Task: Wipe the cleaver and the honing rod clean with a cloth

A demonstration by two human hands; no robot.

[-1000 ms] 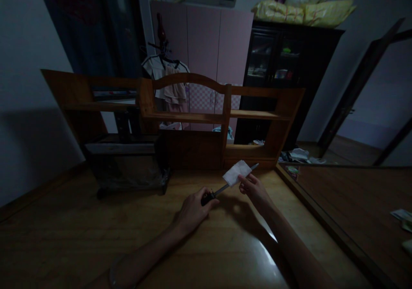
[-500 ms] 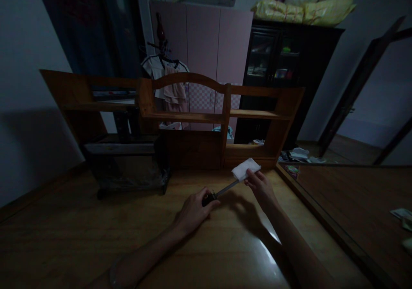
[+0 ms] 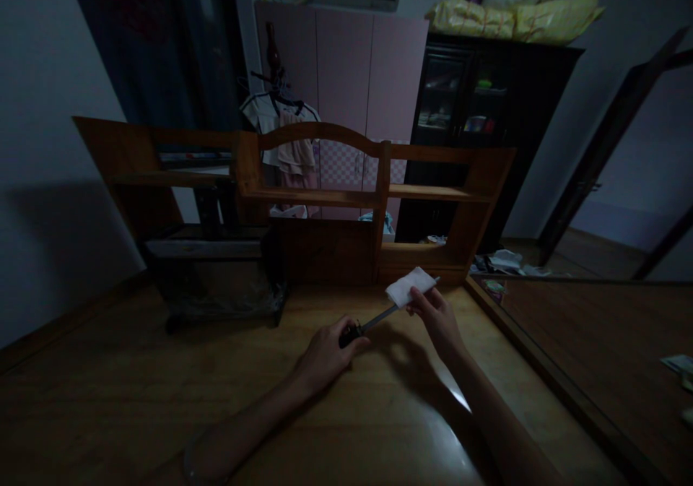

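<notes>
My left hand (image 3: 328,352) is closed around the black handle of a slim metal-shafted tool (image 3: 380,318), just above the wooden tabletop. Its exact kind is hard to make out in the dim light. The shaft slants up to the right, and its thin tip pokes out past a folded white tissue (image 3: 407,286). My right hand (image 3: 436,316) pinches this tissue around the shaft, thumb on top. The fingers beneath are partly hidden.
A wooden shelf unit (image 3: 319,196) stands along the far edge of the tabletop (image 3: 243,378). At the left is a dark, plastic-wrapped monitor-like object (image 3: 216,284). A raised wooden edge (image 3: 533,349) borders the right side. Beyond are a pink wardrobe (image 3: 341,74) and a dark cabinet (image 3: 535,103).
My right hand and the tissue have slid slightly down the shaft toward the handle, so the tip now shows beyond the tissue. My left hand has stayed in place.
</notes>
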